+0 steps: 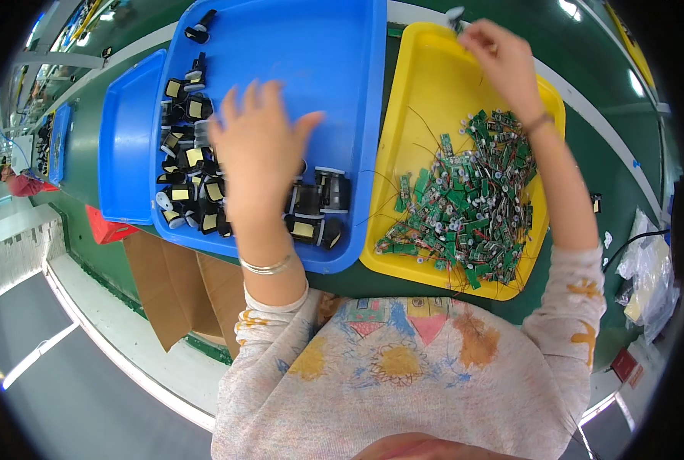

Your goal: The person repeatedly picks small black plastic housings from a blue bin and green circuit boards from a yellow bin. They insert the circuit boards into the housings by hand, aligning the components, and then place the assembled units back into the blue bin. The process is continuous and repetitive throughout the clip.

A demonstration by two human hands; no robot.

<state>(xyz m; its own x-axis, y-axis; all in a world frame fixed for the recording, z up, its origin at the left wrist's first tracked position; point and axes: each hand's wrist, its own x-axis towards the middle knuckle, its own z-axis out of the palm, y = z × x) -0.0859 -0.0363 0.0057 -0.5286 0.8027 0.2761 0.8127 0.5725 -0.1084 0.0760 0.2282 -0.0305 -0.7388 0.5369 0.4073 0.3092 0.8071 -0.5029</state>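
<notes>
My left hand (256, 146) is over the large blue tray (319, 69), its fingers spread and nothing in them. Several small black devices (196, 157) with pale yellow patches and light grey ends are piled below and to the left of that hand. More black devices (307, 201) lie right of my left wrist. At the far edge of the yellow tray (426, 84), my right hand (503, 57) has its fingers curled together. Close to its fingertips is a small greyish-white piece (455, 15); whether they grip it is unclear. Green circuit boards (472, 199) with thin wires heap in the yellow tray.
A smaller blue tray (131, 138) stands at the left, with a red bin (106, 226) and an open cardboard box (166, 284) below. Clear plastic bags (645, 268) and a black cable (637, 236) are at the right. The trays rest on a green surface (580, 146).
</notes>
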